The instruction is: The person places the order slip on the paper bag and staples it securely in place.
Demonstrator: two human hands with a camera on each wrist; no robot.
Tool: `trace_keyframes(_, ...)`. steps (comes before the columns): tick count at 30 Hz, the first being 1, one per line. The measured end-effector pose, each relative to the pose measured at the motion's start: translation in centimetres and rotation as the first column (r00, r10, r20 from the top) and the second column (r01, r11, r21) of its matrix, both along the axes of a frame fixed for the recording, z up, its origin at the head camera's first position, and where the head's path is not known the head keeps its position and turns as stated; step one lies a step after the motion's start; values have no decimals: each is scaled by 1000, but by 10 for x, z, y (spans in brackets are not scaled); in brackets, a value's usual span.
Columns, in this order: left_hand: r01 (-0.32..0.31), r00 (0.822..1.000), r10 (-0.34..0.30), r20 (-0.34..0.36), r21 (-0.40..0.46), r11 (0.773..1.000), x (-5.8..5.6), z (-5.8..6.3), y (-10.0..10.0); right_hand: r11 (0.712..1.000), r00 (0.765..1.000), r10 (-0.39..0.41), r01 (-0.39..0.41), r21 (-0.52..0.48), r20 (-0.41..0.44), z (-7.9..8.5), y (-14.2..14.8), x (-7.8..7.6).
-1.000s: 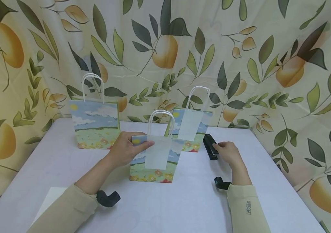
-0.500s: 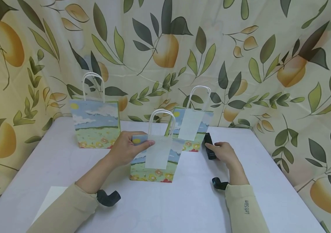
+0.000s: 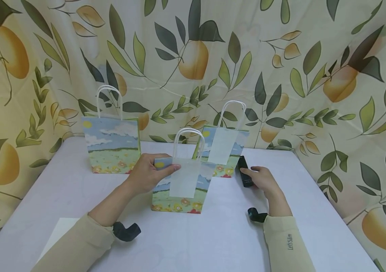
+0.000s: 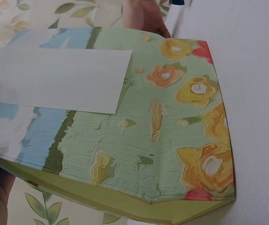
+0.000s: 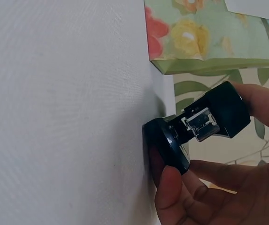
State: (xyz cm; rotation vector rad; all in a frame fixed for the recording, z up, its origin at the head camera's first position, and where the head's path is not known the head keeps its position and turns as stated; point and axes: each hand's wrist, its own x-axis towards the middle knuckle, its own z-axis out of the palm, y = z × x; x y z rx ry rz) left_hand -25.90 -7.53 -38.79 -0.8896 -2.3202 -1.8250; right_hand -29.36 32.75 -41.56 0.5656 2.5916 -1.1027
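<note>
In the head view my left hand [image 3: 147,173] grips the upper left side of a small paper gift bag [image 3: 178,206] with a meadow print and white handles. Its thumb presses a white paper strip [image 3: 183,181] against the bag's front, and the left wrist view shows this strip [image 4: 64,79] lying flat on the print. To the right, my right hand [image 3: 264,181] holds a black stapler [image 3: 243,163] just above or on the table. In the right wrist view the stapler [image 5: 228,110] has its jaws apart, with fingers on both its top and base.
Another gift bag [image 3: 111,143] stands at the back left. Behind the stapler and held bag stands a third bag [image 3: 227,170], also bearing a white strip [image 3: 223,145]. A white sheet [image 3: 57,231] lies partly under the left sleeve. A patterned curtain [image 3: 247,49] hangs behind the table.
My right hand has shifted its hold on the stapler, the thumb moving left onto it. The left hand and the bags stay in place.
</note>
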Motion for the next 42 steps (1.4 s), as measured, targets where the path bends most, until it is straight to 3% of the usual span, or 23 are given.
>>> trace_keyframes(9,7,1000,-7,-5,-5,1000,-1,0,0,998,998,-30,27,-48,-57,6,3,0)
trace_keyframes(14,15,1000,-15,-1,-3,1000,0,0,0,991,989,-44,25,-131,-145,15,2,2)
trace_keyframes(25,10,1000,-10,-23,4,1000,-1,0,0,982,941,-66,2,-188,-332,44,-3,12)
trace_keyframes(35,9,999,-8,-52,16,1000,-1,1,0,984,889,-62,-22,-176,-454,67,-15,24)
trace_keyframes(42,4,998,-3,-61,9,1000,1,2,0,980,865,-32,-72,-187,-500,80,-23,32)
